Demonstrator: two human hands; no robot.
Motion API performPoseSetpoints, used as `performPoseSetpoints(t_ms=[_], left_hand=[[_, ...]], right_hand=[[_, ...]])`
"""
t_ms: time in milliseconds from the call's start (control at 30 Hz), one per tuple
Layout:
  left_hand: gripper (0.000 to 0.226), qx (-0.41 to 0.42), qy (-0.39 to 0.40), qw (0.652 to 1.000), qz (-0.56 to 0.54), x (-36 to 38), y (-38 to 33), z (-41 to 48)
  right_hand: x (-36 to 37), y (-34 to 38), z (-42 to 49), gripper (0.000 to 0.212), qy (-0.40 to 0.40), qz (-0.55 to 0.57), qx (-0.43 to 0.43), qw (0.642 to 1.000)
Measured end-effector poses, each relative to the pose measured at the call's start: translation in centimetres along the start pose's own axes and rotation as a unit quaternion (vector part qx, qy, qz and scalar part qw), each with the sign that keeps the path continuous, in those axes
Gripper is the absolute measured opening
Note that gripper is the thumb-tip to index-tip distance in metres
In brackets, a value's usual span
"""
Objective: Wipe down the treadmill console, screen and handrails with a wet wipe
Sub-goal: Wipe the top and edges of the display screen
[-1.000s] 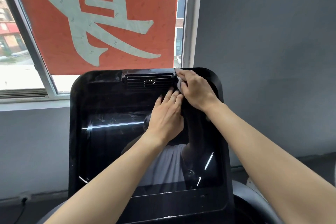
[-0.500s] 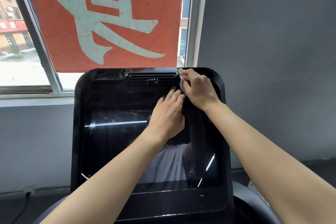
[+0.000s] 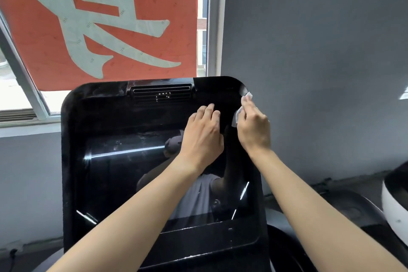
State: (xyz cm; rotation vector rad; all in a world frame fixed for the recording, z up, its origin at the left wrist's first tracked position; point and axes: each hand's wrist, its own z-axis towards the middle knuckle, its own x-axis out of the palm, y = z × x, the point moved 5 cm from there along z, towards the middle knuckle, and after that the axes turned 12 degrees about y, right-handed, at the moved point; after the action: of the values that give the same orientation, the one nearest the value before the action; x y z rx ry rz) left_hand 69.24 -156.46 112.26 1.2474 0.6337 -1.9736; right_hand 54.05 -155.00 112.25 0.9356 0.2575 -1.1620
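The white wet wipe (image 3: 239,110) lies pressed against the upper right edge of the black treadmill console (image 3: 70,161), clamped under the right hand (image 3: 254,126). The left hand (image 3: 202,137) rests flat, fingers together and holding nothing, above the glossy screen (image 3: 123,183). Behind hangs a red banner (image 3: 99,17) in the window.
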Motion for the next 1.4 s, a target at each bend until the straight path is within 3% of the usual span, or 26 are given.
performPoseSetpoints(t_ms=[100, 200, 333, 433, 533, 700, 1000, 1133, 1267, 1400], left_hand=[[0.054, 0.005, 0.007, 1.0, -0.004, 0.6, -0.7, 0.1], [0.052, 0.002, 0.013, 1.0, 0.004, 0.8, -0.8, 0.1], [0.054, -0.001, 0.019, 1.0, 0.011, 1.0, -0.7, 0.3], [0.053, -0.005, 0.022, 1.0, 0.018, 1.2, -0.8, 0.2], [0.054, -0.011, 0.027, 0.999, 0.03, 1.8, -0.9, -0.1], [0.055, -0.023, 0.024, 0.999, 0.028, 2.3, -1.2, -0.1], [0.057, -0.025, 0.034, 0.999, 0.021, 2.3, -1.4, -0.4], [0.059, -0.024, 0.041, 0.999, 0.019, 2.0, -1.6, -0.3], [0.057, -0.023, 0.045, 0.999, 0.017, 1.2, -1.3, -0.1], [0.061, -0.009, 0.061, 0.998, 0.009, 0.7, -0.8, -0.2]], right_hand=[[0.0, -0.9, -1.2, 0.042, 0.016, 0.004, 0.033, 0.999], [-0.2, -0.9, 1.1, 0.048, 0.082, 0.022, 0.055, 0.995], [0.0, 0.6, 4.2, 0.053, 0.162, 0.034, -0.006, 0.986], [-0.1, 0.1, 3.6, 0.049, 0.113, 0.041, -0.009, 0.993], [0.0, -1.9, -0.1, 0.04, 0.013, 0.046, 0.061, 0.997], [1.2, -2.7, -2.9, 0.04, 0.005, 0.045, 0.101, 0.994], [0.2, -0.9, 1.2, 0.048, 0.035, 0.017, -0.016, 0.999], [1.0, -1.5, -2.0, 0.049, 0.011, 0.019, -0.019, 1.0], [0.1, -0.2, 1.3, 0.047, 0.024, 0.023, 0.014, 0.999], [0.4, 3.8, 4.7, 0.043, 0.084, -0.014, -0.116, 0.99]])
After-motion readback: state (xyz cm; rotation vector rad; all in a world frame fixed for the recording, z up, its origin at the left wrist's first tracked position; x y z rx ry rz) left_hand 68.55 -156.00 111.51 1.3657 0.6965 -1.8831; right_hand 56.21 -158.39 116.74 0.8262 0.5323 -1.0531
